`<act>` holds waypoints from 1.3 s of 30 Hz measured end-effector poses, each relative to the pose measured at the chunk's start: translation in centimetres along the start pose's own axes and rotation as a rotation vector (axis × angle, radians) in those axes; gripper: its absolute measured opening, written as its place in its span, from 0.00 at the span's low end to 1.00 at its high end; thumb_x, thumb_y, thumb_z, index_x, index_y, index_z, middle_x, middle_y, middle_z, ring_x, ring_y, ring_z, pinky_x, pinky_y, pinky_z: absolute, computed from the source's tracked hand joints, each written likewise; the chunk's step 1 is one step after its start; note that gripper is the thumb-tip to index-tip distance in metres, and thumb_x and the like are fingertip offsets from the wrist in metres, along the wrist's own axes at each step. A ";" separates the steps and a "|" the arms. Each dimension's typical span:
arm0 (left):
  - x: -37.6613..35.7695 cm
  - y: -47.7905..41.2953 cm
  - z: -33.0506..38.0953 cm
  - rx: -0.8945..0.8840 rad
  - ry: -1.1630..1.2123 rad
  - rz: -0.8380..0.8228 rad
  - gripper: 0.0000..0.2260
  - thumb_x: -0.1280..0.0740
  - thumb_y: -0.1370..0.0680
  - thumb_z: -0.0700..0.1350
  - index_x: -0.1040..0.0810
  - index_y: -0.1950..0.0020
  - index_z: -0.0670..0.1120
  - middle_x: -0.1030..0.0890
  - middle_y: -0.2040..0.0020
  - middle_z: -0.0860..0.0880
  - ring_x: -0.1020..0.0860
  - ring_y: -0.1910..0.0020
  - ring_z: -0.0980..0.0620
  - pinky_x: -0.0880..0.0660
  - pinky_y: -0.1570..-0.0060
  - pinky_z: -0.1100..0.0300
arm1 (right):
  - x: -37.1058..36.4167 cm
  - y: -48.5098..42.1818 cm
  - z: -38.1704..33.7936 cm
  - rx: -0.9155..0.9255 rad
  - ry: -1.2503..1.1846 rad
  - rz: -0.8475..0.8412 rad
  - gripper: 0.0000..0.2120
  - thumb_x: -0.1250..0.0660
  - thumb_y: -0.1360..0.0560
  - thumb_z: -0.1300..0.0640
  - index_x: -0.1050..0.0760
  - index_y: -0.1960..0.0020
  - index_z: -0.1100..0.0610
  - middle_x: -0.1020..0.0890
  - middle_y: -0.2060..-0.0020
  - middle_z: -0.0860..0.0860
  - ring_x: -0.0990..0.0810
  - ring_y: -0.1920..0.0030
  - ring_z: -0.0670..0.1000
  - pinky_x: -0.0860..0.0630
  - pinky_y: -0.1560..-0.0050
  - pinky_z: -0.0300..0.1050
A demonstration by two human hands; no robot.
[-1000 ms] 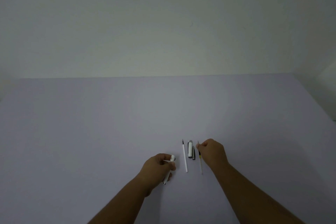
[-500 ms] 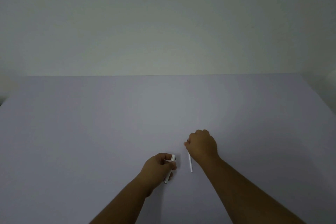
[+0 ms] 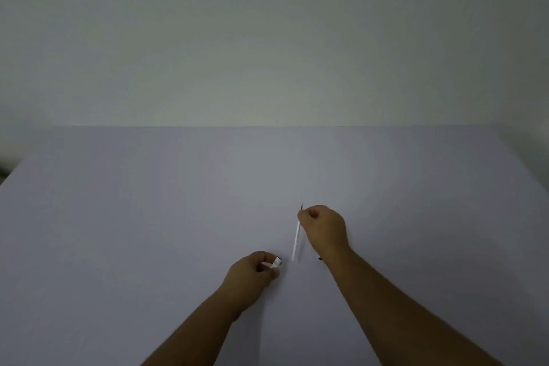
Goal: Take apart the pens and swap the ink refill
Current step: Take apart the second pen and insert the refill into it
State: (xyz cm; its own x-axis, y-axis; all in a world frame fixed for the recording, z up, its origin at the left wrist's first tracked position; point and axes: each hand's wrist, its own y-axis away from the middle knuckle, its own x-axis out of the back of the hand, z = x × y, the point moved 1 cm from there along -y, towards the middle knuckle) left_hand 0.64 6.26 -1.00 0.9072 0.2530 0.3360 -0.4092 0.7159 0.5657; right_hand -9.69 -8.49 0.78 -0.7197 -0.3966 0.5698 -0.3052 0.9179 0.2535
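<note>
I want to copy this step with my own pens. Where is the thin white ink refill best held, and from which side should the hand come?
Probably near its dark tip end, pinched from its right side, as the right hand does. The white ink refill is thin and long, with its tip pointing away, so its free tail can be guided toward the pen barrel in the left hand.

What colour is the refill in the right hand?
White refill with a dark tip, head view.

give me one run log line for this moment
left hand: holds white barrel | right hand: pinches white refill, tip away from person | table: other parts hidden by right hand | step: refill not yet inserted
</note>
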 end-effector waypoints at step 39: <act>-2.8 1.2 3.8 0.007 0.143 -0.074 0.10 0.33 0.28 0.42 0.21 0.52 0.57 0.17 0.63 0.51 0.23 0.71 0.53 0.27 0.70 0.61 | 4.0 1.7 5.9 -0.050 0.520 -0.126 0.08 0.41 0.27 0.57 0.23 0.57 0.55 0.19 0.58 0.55 0.23 0.56 0.53 0.25 0.55 0.47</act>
State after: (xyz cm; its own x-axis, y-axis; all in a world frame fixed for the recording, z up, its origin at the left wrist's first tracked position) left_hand -2.77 3.92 1.54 0.9393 0.2905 0.1826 -0.3411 0.7317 0.5901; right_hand -16.79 -8.45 -1.10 -0.2720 -0.4673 0.8412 -0.3299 0.8665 0.3747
